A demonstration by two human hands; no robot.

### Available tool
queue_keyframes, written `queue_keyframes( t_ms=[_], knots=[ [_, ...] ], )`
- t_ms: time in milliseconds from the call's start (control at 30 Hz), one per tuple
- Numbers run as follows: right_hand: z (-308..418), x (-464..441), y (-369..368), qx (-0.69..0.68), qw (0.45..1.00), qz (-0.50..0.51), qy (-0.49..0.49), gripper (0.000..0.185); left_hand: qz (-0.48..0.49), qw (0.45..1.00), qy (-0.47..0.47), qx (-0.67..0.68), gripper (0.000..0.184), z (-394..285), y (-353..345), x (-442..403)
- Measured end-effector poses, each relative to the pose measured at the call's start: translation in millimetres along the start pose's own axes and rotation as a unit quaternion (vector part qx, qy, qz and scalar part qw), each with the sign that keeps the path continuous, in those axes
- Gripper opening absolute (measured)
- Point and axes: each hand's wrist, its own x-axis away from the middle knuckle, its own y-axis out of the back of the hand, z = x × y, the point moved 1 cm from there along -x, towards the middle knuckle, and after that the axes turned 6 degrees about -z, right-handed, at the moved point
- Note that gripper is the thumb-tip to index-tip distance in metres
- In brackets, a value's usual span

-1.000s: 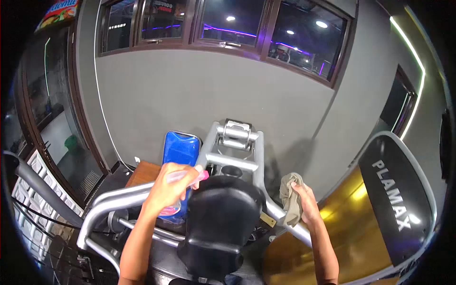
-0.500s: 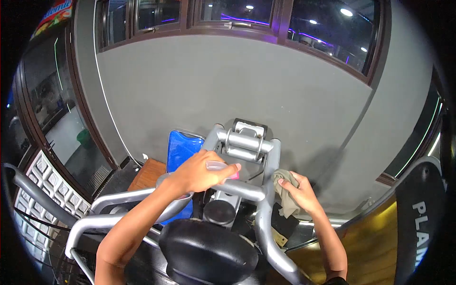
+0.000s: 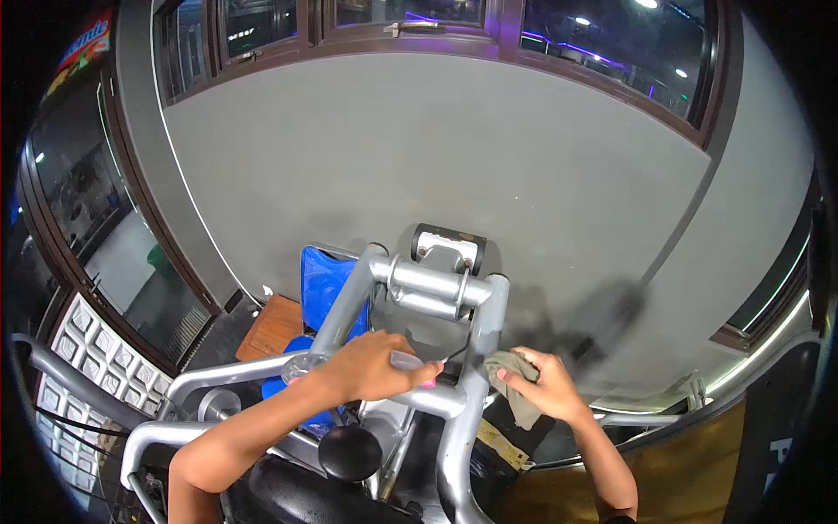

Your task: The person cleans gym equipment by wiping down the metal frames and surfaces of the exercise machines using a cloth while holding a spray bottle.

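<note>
My left hand [image 3: 375,367] is wrapped round a clear spray bottle [image 3: 304,365] with a pink nozzle, held above the crossbar of a silver machine frame [image 3: 428,400]. To the right, my right hand [image 3: 543,384] grips a crumpled grey-green cloth [image 3: 513,384] beside the frame's upright right tube. The cloth overlaps the edge of that tube; whether it touches is unclear. Below my left hand are a round black knob [image 3: 350,452] and a black padded seat [image 3: 297,493], partly hidden by my forearm.
A blue chair [image 3: 325,284] and a brown wooden box [image 3: 271,327] stand behind the frame at left. Silver handlebars [image 3: 218,374] extend left. At lower right is a gold and black machine panel [image 3: 690,463]. A grey wall [image 3: 419,148] rises behind, with windows above.
My view has shifted forward over the frame, and the black seat sits lower in it. Both hands have moved towards the upper frame, still holding the bottle and the cloth.
</note>
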Motion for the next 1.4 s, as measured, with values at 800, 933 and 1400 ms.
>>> queue_keyframes(
  t_ms=[800,933,1400],
  knots=[
    [45,-76,-96,0.224,0.905,0.215,0.291,0.037,-0.096,0.976,0.159,0.113,0.041,49,62,49],
    [60,-108,-149,0.199,0.912,0.216,0.287,0.038,-0.247,0.964,0.087,0.050,0.034,65,57,55],
    [54,-74,-55,0.313,0.880,0.312,0.171,0.050,-0.295,0.946,-0.100,-0.087,0.020,113,35,65]
  ],
)
